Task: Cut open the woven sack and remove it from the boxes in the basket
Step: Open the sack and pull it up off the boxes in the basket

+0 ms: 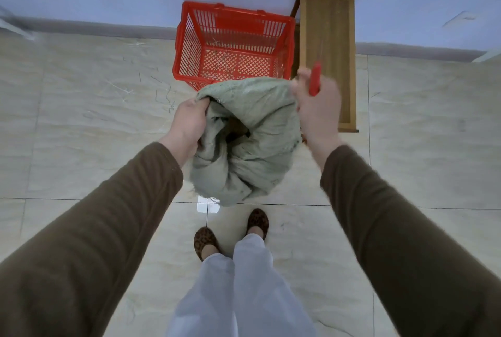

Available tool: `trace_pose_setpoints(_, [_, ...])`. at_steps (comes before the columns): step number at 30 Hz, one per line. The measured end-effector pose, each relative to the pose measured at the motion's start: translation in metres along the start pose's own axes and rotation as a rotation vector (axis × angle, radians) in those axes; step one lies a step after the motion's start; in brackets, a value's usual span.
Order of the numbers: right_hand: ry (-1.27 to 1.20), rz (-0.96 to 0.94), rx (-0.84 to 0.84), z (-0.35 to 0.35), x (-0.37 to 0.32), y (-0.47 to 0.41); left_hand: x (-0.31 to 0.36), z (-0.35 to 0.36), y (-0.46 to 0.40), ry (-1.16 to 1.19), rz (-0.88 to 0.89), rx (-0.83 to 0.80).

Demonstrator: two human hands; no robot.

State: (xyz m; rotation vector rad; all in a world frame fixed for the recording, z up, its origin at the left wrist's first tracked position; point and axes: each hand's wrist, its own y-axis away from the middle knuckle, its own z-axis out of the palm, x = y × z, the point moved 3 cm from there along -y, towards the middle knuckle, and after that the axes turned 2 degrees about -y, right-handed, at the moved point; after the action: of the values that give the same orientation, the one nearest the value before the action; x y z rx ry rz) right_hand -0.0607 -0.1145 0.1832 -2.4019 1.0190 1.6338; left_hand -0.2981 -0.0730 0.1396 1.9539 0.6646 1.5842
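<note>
Both hands clamp sack (244, 141) above floor — left hand (187, 125) bunching cloth, right hand (317, 108) also pinching red knife (315, 79). Risk: crowded grip slips — blade drops toward feet.

Both your arms reach forward and down in brown sleeves, hands level with each other and apart. Your left hand (188, 122) shows its back to you, fingers curled in a fist around bunched cloth on its right side. Your right hand (317, 104) is blurred, fingers closed around a red handle and cloth at its left.
</note>
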Motion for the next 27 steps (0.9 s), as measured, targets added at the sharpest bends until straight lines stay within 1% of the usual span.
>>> trace_pose_setpoints(2, [-0.063,0.155,-0.043,0.014,0.037,0.043,0.005,0.004,0.004,0.100,-0.101,-0.006])
trace_pose_setpoints(4, [-0.157,0.306,-0.008,0.024,0.072,0.083,0.009,0.005,0.005,0.197,-0.186,-0.003])
trace_pose_setpoints(6, [-0.237,0.435,0.033,0.033,0.105,0.108,0.014,0.003,0.005,0.280,-0.234,-0.028])
trace_pose_setpoints(8, [-0.271,0.530,-0.037,0.046,0.128,0.122,0.017,0.000,0.006,0.304,-0.277,-0.062])
trace_pose_setpoints(10, [-0.238,0.588,-0.112,0.060,0.141,0.127,0.018,-0.004,0.007,0.311,-0.326,-0.120])
trace_pose_setpoints(12, [-0.232,0.679,-0.126,0.074,0.151,0.125,0.016,-0.010,0.010,0.301,-0.366,-0.195])
trace_pose_setpoints(15, [-0.434,0.858,-0.170,0.091,0.160,0.118,0.012,-0.020,0.015,0.288,-0.376,-0.308])
trace_pose_setpoints(17, [-0.492,0.873,-0.249,0.099,0.155,0.114,0.008,-0.029,0.015,0.284,-0.384,-0.339])
trace_pose_setpoints(19, [-0.550,0.835,-0.198,0.097,0.145,0.106,0.003,-0.046,0.009,0.257,-0.401,-0.273])
trace_pose_setpoints(21, [-0.651,0.761,-0.164,0.081,0.128,0.087,-0.005,-0.074,0.003,0.234,-0.412,-0.120])
trace_pose_setpoints(23, [-0.649,0.685,-0.127,0.048,0.115,0.061,-0.016,-0.107,-0.002,0.211,-0.377,0.066])
trace_pose_setpoints(25, [-0.477,0.620,-0.018,0.008,0.102,0.034,-0.029,-0.135,-0.006,0.196,-0.319,0.226])
trace_pose_setpoints(27, [-0.277,0.512,0.011,-0.021,0.083,0.014,-0.039,-0.154,-0.011,0.189,-0.275,0.314])
